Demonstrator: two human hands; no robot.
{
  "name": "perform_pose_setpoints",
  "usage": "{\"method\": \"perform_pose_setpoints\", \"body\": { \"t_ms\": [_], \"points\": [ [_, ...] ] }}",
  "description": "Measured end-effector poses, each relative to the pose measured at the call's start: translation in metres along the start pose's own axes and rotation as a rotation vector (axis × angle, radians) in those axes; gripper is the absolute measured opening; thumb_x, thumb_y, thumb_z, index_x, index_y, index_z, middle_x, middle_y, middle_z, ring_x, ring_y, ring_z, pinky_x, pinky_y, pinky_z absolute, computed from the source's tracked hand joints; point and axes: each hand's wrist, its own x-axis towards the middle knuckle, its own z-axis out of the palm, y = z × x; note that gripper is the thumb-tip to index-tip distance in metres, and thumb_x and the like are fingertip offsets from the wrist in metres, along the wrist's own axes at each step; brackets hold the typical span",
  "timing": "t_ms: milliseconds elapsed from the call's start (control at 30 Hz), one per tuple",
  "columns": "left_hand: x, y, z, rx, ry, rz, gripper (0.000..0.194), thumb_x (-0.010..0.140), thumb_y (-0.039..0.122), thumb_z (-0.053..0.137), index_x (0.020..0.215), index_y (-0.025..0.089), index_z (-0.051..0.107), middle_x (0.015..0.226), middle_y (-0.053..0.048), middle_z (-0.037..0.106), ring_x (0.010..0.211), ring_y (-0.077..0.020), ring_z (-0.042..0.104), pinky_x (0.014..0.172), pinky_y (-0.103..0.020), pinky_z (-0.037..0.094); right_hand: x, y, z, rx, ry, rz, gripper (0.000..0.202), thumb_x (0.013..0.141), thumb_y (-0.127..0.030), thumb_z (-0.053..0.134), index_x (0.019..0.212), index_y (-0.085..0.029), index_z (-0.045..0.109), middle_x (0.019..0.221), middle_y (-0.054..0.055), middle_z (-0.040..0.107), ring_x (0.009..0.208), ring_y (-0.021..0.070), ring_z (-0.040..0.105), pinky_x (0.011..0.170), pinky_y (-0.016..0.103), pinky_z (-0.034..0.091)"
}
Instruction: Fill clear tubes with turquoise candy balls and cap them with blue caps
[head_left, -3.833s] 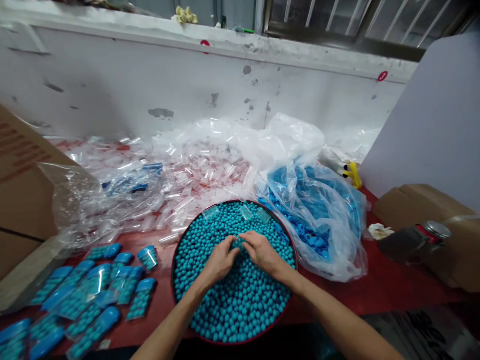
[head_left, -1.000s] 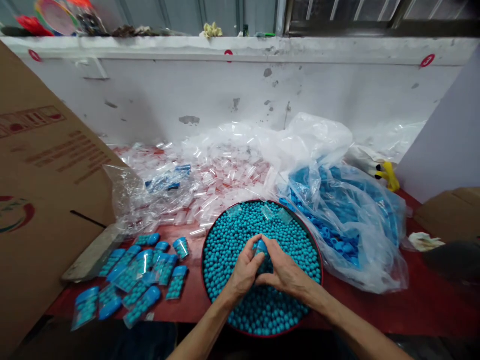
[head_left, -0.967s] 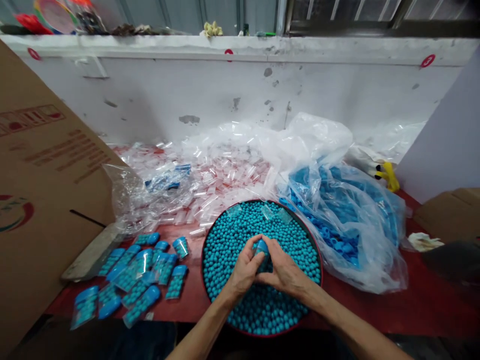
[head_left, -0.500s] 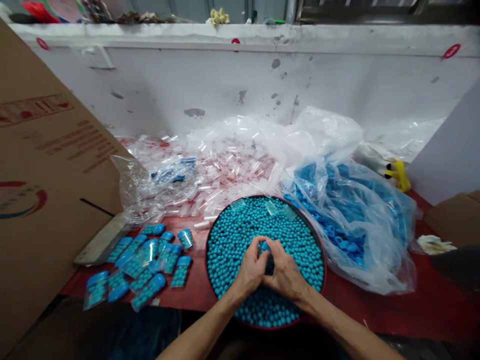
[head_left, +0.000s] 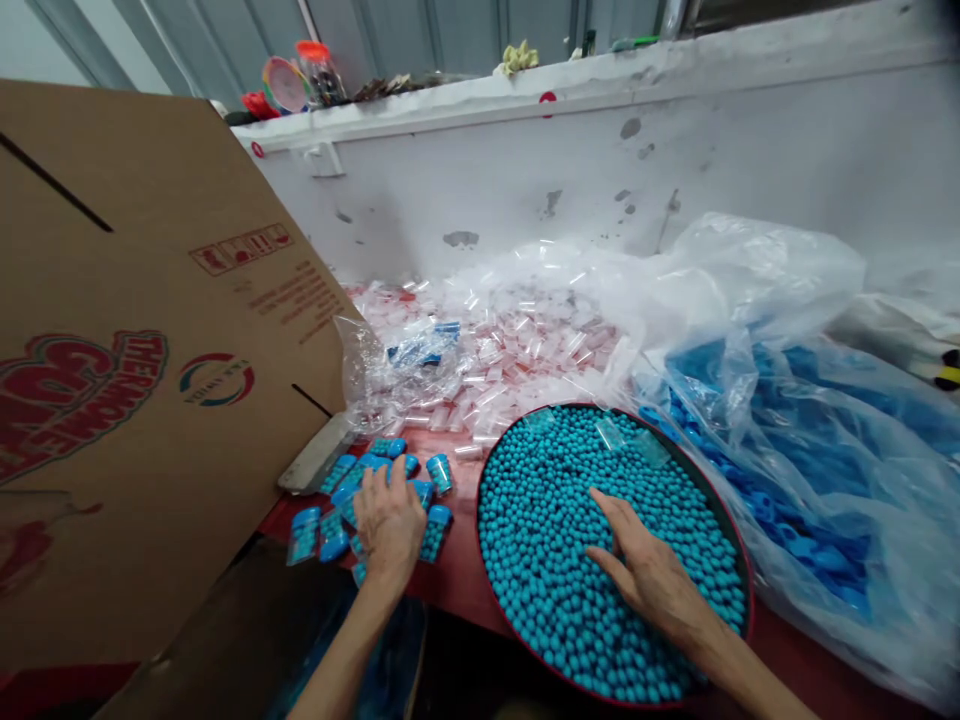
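My left hand (head_left: 388, 515) reaches down over a group of small clear containers (head_left: 304, 535) with blue caps, filled with turquoise balls. Its fingers are spread, and the palm hides some containers beneath it. One filled container (head_left: 439, 473) stands upright just right of those fingers. My right hand (head_left: 649, 575) hovers over a round, red-rimmed tub (head_left: 480, 500) full of loose turquoise balls (head_left: 555, 540). Thumb and forefinger are apart there, with nothing visible between them. Two or so clear empty tubes (head_left: 609, 433) lie on the balls at the tub's far side.
Behind the tub spreads a heap of clear plastic tubes (head_left: 517, 350). A clear bag (head_left: 885, 450) with blue caps (head_left: 817, 545) lies on the right. A large cardboard box (head_left: 165, 300) stands at left, with a flat grey piece (head_left: 319, 460) beside it. A white wall (head_left: 465, 190) closes off the back.
My hands were together over the tub, around a small blue-capped thing. Now they are apart: the left is over the filled containers, the right remains above the balls. The view has turned left.
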Motion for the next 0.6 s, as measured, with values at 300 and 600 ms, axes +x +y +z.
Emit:
{"method": "perform_pose_setpoints", "body": {
  "t_ms": [300, 600],
  "points": [
    [-0.002, 0.031, 0.067, 0.062, -0.196, 0.249, 0.042, 0.08, 0.014, 0.031, 0.12, 0.013, 0.044, 0.12, -0.016, 0.048, 0.115, -0.0298, 0.037, 0.096, -0.051, 0.021, 0.0, 0.008, 0.009, 0.005, 0.007, -0.03, 0.044, 0.081, -0.029, 0.042, 0.125, -0.023, 0.036, 0.115, 0.009, 0.05, 0.1, 0.0216, 0.054, 0.075, 0.033, 0.05],
    [0.024, 0.003, 0.061, 0.091, -0.155, 0.204, 0.039, 0.078, 0.011, 0.031, 0.111, 0.011, 0.051, 0.114, -0.019, 0.05, 0.115, -0.0324, 0.036, 0.092, -0.051, 0.024, -0.004, 0.02, -0.001, -0.025, -0.028, -0.038, 0.035, 0.083, -0.027, 0.04, 0.118, -0.021, 0.045, 0.115, 0.008, 0.05, 0.098, 0.019, 0.054, 0.078, 0.03, 0.048]
  ]
}}
